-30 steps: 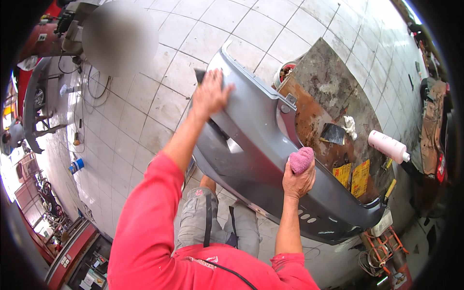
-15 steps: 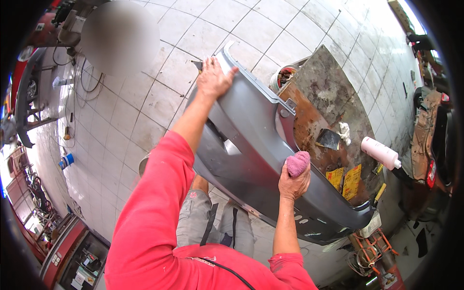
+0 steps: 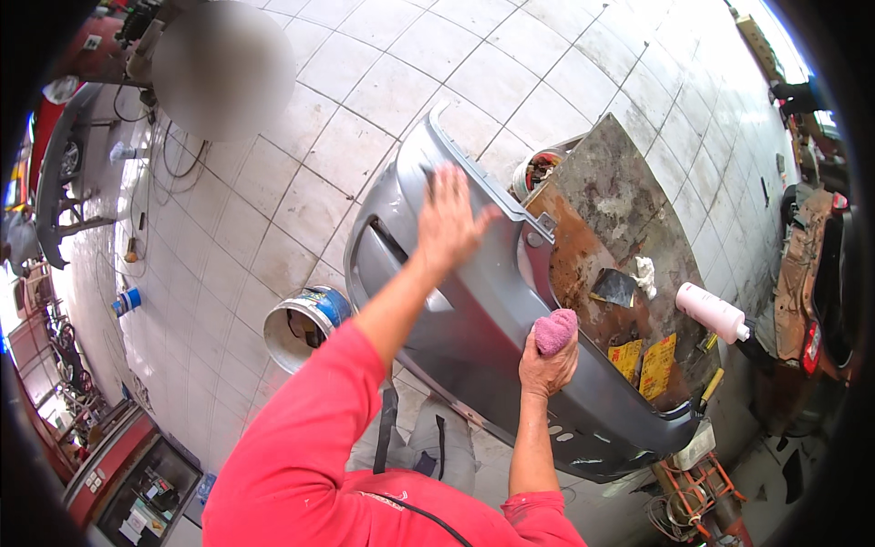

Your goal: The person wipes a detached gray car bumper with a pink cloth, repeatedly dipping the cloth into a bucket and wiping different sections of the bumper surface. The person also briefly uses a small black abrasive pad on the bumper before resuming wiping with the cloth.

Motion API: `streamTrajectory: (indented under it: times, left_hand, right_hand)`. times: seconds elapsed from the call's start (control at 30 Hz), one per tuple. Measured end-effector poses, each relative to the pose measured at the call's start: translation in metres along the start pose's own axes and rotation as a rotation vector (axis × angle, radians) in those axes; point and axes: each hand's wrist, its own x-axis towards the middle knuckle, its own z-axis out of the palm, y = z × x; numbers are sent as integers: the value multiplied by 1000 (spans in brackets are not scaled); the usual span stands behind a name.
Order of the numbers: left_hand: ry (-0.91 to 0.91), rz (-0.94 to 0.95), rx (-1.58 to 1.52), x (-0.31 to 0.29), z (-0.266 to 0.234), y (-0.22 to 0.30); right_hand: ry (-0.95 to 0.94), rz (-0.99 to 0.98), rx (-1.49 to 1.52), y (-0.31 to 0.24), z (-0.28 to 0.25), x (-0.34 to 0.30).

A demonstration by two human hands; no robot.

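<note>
**Grey, pink and red over white tile**

Silver-grey bumper [image 3: 474,319]; pink pad [image 3: 555,330] on it. Red sleeves near. Rust-brown, grey-blotched board [image 3: 620,210] on the right, with white bottle [image 3: 711,312] and yellow sheets [image 3: 658,365]. Blue-and-white bucket [image 3: 305,326] left. White floor tiles [image 3: 273,191], dark grout lines.

Left hand [image 3: 448,223] flat on grey bumper [image 3: 483,337]; right hand [image 3: 547,365] clutches pink cloth [image 3: 555,330].

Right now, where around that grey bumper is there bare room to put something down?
The white tiled floor left of the grey bumper, above the open bucket, lies bare. The rusty worktable has a free patch at its upper end. Its lower end is crowded: white bottle, yellow sheets, dark sheet, crumpled rag.
</note>
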Motion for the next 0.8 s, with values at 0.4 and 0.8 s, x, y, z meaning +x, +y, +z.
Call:
streamTrajectory:
  times: [0.4,0.8]
  left_hand:
    - [98,-77,17,42,12,-21]
    - [95,-134,-97,51,8,-28]
  right_hand:
    - [-8,-21,31,-2,1,3]
    - [-105,36,64,-4,-4,2]
